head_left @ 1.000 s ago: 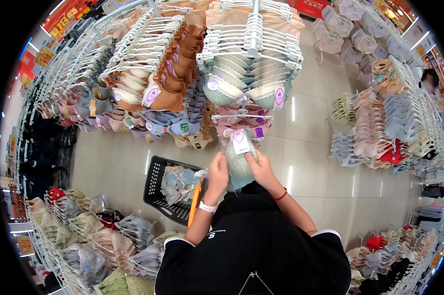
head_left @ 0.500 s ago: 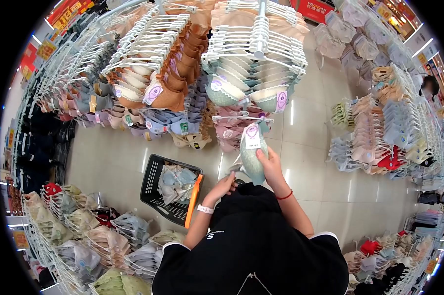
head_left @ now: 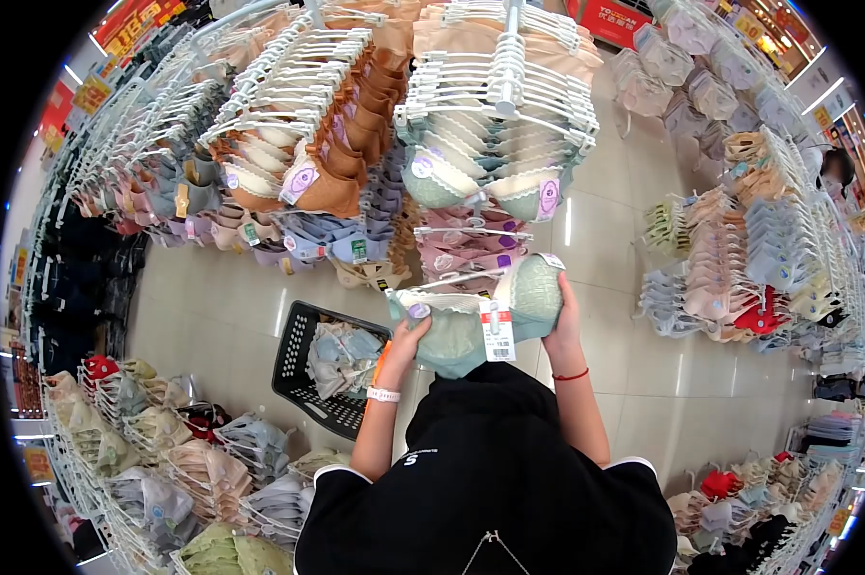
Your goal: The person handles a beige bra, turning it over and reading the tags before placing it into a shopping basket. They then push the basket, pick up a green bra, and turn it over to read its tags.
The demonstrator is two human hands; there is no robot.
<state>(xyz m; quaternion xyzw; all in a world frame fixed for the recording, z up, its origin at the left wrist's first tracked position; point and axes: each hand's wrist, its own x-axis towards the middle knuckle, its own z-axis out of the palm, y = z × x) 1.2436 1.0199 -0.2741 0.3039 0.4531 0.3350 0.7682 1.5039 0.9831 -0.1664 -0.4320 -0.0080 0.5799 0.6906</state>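
Note:
A green bra (head_left: 451,335) is stretched out in front of my body, cups spread, with a white price tag (head_left: 497,331) hanging at its middle. My left hand (head_left: 409,341) grips its left end, near a round purple sticker. Around the edge of the right cup, my right hand (head_left: 564,311) is closed. A white hanger (head_left: 456,278) shows along the bra's top edge. Just beyond it hang pink bras (head_left: 451,244), and above those a row of green and cream bras (head_left: 519,196) on white hangers.
A black shopping basket (head_left: 293,369) with an orange handle stands on the floor to my left, pale garments (head_left: 341,359) inside. Brown bras (head_left: 332,182) hang at the front left. More racks of bras (head_left: 715,254) stand right and lower left (head_left: 217,470). A person (head_left: 838,168) is at the far right.
The green bra has gone from folded and upright in my right hand to spread between both hands. My left hand has moved up and left onto it, and its price tag now faces me.

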